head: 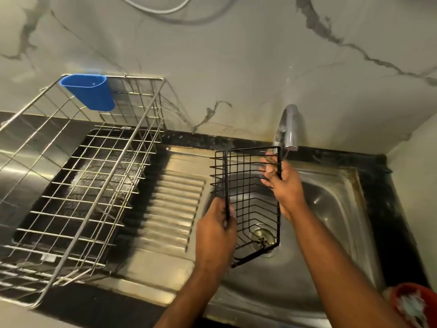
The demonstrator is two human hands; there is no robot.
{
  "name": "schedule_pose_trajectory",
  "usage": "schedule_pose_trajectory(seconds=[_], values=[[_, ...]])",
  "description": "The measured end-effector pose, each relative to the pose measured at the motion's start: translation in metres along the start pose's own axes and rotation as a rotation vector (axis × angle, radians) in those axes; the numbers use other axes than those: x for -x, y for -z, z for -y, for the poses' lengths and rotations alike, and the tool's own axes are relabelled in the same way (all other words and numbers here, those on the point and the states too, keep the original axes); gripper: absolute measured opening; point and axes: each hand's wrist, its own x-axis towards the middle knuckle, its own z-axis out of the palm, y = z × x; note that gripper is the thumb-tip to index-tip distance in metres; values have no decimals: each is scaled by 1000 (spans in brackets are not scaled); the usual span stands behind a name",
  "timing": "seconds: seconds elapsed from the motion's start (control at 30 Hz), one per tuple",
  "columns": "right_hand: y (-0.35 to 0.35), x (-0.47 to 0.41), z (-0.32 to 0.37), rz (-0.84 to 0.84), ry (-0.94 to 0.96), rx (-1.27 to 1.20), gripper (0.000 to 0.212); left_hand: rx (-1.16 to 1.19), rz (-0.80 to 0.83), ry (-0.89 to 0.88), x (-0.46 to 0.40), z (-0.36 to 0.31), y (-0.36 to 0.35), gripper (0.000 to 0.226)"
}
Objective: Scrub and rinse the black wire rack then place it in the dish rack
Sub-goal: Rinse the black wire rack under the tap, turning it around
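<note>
The black wire rack (250, 192) hangs tilted over the steel sink bowl (331, 209), just under the tap (287, 129). My left hand (216, 230) grips its left rim from below. My right hand (285, 183) holds its upper right corner, close to the spout. The large silver wire dish rack (78, 176) stands to the left on a black drip tray, holding no dishes. I cannot tell whether water is running.
A blue plastic cutlery cup (91, 91) hangs on the dish rack's back corner. The ribbed steel drainboard (172, 209) lies between rack and bowl. The drain (262, 235) shows through the black wires. A red bowl (412, 304) with scrubbing material sits at the lower right. Marble wall behind.
</note>
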Motion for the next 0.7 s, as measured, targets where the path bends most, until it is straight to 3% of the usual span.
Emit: schedule_pose_trajectory(seconds=[0.13, 0.27, 0.37, 0.47, 0.63, 0.7], values=[[2, -5, 8, 42, 25, 35, 27, 261, 115, 126, 3, -2, 1, 13], [4, -9, 16, 38, 69, 213, 22, 285, 140, 123, 5, -6, 3, 13], [14, -8, 23, -69, 120, 359, 29, 275, 170, 104, 3, -7, 4, 12], [29, -14, 25, -179, 96, 341, 27, 287, 179, 111, 1, -8, 6, 10], [34, -16, 29, -47, -62, 148, 21, 277, 209, 157, -4, -7, 5, 12], [32, -15, 32, -80, -95, 34, 14, 267, 231, 182, -5, -7, 5, 11]])
